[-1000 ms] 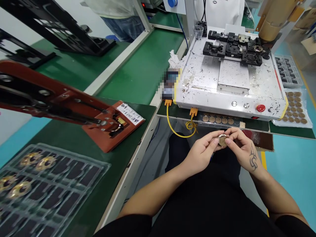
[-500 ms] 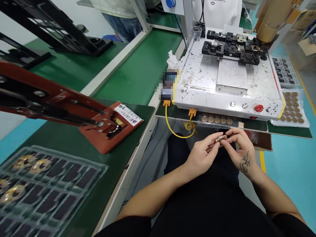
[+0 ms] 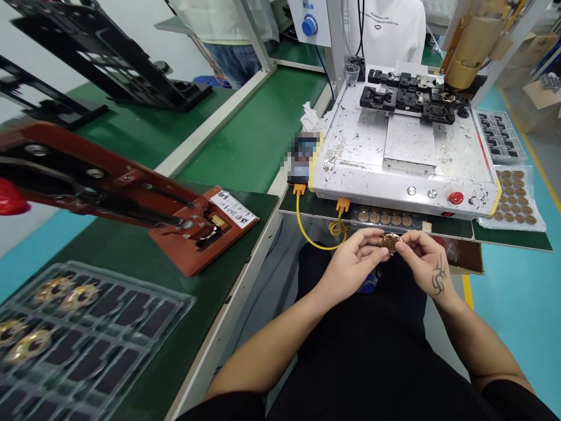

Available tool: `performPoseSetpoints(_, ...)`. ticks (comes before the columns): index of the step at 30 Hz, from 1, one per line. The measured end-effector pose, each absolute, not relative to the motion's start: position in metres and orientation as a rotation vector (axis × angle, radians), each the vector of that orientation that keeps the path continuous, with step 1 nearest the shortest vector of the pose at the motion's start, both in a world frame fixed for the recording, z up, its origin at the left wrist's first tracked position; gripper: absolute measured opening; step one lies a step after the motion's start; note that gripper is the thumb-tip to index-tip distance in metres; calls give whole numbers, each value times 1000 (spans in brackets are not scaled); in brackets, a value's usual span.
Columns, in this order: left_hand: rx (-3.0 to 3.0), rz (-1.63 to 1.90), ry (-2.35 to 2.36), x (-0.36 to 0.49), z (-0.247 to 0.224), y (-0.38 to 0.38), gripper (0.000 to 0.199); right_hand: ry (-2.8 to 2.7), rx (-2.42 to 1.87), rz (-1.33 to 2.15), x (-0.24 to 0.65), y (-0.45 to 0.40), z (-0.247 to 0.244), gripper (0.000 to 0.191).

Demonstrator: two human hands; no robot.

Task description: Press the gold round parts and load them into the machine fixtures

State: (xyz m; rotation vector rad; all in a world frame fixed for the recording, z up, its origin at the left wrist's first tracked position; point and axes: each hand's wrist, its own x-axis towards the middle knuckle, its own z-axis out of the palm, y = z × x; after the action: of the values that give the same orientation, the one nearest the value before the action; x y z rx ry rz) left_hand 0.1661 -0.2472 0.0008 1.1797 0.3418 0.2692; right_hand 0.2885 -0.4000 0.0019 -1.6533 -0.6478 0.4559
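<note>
Between my two hands is a small round gold-coloured part, like a watch case (image 3: 391, 242), its flat round side tipped toward me. My left hand (image 3: 357, 260) pinches its left edge with thumb and fingers. On the opposite edge, my right hand (image 3: 423, 260) grips it the same way. Both hands are above my lap, just in front of the white machine (image 3: 372, 181). Beyond them a strip of brown round discs (image 3: 385, 217) lies under the machine's front edge.
On the left bench stand a red-brown hand press (image 3: 188, 228) and a clear tray (image 3: 175, 301) with several gold parts. Black fixtures (image 3: 407, 96) sit on the machine beneath a brass-coloured cylinder (image 3: 467, 64). A yellow cable (image 3: 302, 225) hangs in front. Another person (image 3: 385, 29) is behind the machine.
The gold part has turned from nearly edge-on to showing its round flat side. My fingers have shifted around it. The view has tilted slightly upward.
</note>
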Motion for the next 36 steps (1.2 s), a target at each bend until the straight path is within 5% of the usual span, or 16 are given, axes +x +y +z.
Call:
performPoseSetpoints(22,1439,324,393,158,24,-246,28,-724,-1614,537,278,-392,11,29)
performPoseSetpoints(27,1410,293,392,159,23,-239,26,-1103,-1665,486,296,-395,18,49)
performPoseSetpoints(36,1837,411,315,136,58,-209,23,-1692,-1621,118,318,-360,24,48)
